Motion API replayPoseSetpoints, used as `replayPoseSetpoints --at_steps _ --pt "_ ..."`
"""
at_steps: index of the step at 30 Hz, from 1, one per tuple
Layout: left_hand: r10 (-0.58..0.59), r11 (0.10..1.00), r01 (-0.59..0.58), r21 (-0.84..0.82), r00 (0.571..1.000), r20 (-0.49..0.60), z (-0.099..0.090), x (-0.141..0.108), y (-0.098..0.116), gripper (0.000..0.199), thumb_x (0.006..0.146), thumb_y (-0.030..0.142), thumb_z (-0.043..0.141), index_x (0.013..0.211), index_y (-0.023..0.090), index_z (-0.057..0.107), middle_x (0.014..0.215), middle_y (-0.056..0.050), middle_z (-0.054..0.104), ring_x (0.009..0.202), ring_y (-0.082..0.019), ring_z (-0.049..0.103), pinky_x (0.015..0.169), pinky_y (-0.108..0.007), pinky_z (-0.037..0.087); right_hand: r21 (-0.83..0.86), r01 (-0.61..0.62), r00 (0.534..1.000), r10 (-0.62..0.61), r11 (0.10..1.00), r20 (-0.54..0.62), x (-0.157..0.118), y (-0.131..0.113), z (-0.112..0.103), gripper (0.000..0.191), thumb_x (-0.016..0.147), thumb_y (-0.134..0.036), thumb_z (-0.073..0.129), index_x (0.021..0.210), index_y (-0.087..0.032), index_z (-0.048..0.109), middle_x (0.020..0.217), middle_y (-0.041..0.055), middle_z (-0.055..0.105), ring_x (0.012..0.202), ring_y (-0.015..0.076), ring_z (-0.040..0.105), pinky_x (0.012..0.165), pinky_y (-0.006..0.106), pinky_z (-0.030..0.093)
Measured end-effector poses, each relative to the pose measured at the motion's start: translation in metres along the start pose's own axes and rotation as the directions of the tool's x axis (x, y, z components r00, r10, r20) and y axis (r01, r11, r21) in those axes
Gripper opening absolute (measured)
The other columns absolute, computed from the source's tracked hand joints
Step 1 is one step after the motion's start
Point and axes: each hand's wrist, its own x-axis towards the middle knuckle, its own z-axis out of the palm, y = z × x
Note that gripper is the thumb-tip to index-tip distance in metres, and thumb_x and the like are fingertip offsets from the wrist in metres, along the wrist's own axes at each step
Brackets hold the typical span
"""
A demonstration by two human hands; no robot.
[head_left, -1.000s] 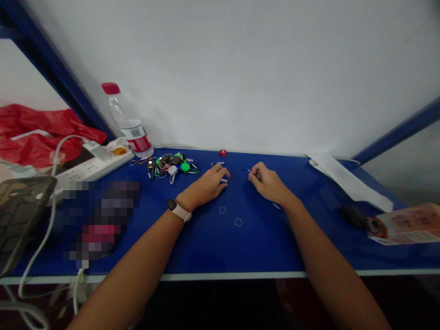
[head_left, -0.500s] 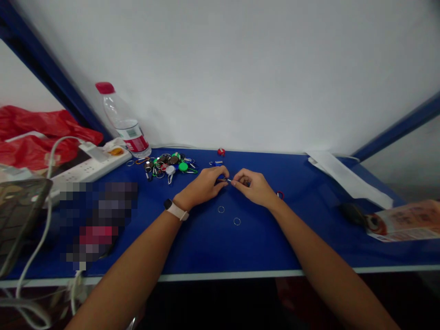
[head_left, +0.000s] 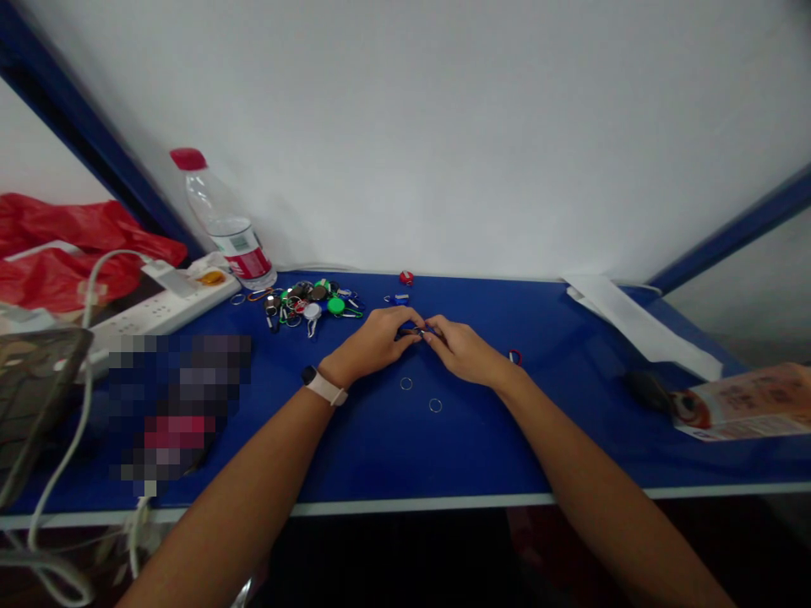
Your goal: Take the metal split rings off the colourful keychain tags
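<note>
My left hand, with a pale-banded watch on its wrist, is closed in a pinch above the blue table. My right hand pinches close against it. A small, partly metallic item between the fingertips is mostly hidden, and I cannot make out its kind. Nearer to me lie a thin split ring and another split ring. Beyond the hands are a small blue piece with a clip and a round red piece. A red carabiner lies just past the right wrist.
On the left, a pile of colourful round reels with carabiners lies near a plastic bottle. A white power strip with cables and a red bag are farther left. White paper and a printed packet lie right.
My right hand has moved left, and its fingertips now meet those of my left hand. The small item between them is more covered.
</note>
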Motion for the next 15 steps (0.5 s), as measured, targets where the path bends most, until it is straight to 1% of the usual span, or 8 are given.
replayPoseSetpoints --at_steps 3,6,8,10,15 --pt "0.001 1.0 -0.001 -0.019 1.0 -0.002 0.0006 -0.0001 -0.0005 0.017 0.091 0.018 0.065 0.107 0.02 0.067 0.107 -0.004 0.075 0.1 -0.019 0.07 0.094 -0.035 0.053 -0.123 -0.049 0.997 0.056 0.991 0.05 -0.0002 -0.0007 -0.0002 0.02 0.106 -0.032 0.038 0.099 -0.019 0.051 0.093 0.0104 0.07 0.078 0.0213 0.063 0.071 0.031 0.041" --pt "0.005 1.0 -0.005 -0.021 1.0 -0.011 0.0006 -0.0003 -0.0002 0.016 0.091 0.018 0.065 0.107 0.02 0.067 0.107 -0.005 0.075 0.099 -0.019 0.07 0.094 -0.035 0.053 -0.251 -0.058 0.994 0.08 0.966 0.076 -0.0002 -0.0035 -0.0003 0.021 0.106 -0.032 0.035 0.102 -0.018 0.051 0.094 0.0137 0.071 0.077 0.0238 0.065 0.069 0.032 0.04" --pt "0.011 1.0 -0.011 -0.017 1.0 -0.014 0.0003 -0.0003 0.0009 0.016 0.091 0.019 0.066 0.107 0.019 0.067 0.106 -0.005 0.074 0.099 -0.019 0.07 0.094 -0.035 0.053 -0.306 -0.061 0.993 0.09 0.95 0.08 -0.0003 -0.0053 -0.0001 0.023 0.107 -0.032 0.032 0.104 -0.017 0.05 0.094 0.0154 0.072 0.076 0.0248 0.066 0.067 0.032 0.039" --pt "0.021 1.0 -0.021 -0.016 1.0 -0.017 0.0001 -0.0001 0.0025 0.016 0.09 0.017 0.066 0.106 0.02 0.067 0.105 -0.004 0.074 0.098 -0.018 0.07 0.093 -0.034 0.053 -0.317 -0.072 0.992 0.1 0.946 0.074 -0.0003 -0.0061 0.0003 0.024 0.107 -0.031 0.03 0.105 -0.017 0.049 0.094 0.0163 0.072 0.077 0.0254 0.067 0.067 0.032 0.039" --pt "0.054 0.998 -0.053 0.023 0.998 -0.024 -0.0005 -0.0003 0.0055 0.019 0.091 0.014 0.065 0.109 0.019 0.065 0.107 -0.005 0.073 0.101 -0.018 0.068 0.095 -0.034 0.053 -0.217 -0.104 0.991 0.12 0.971 0.06 0.0007 -0.0074 0.0023 0.023 0.108 -0.029 0.027 0.103 -0.018 0.047 0.095 0.0158 0.072 0.083 0.0267 0.069 0.069 0.032 0.038"
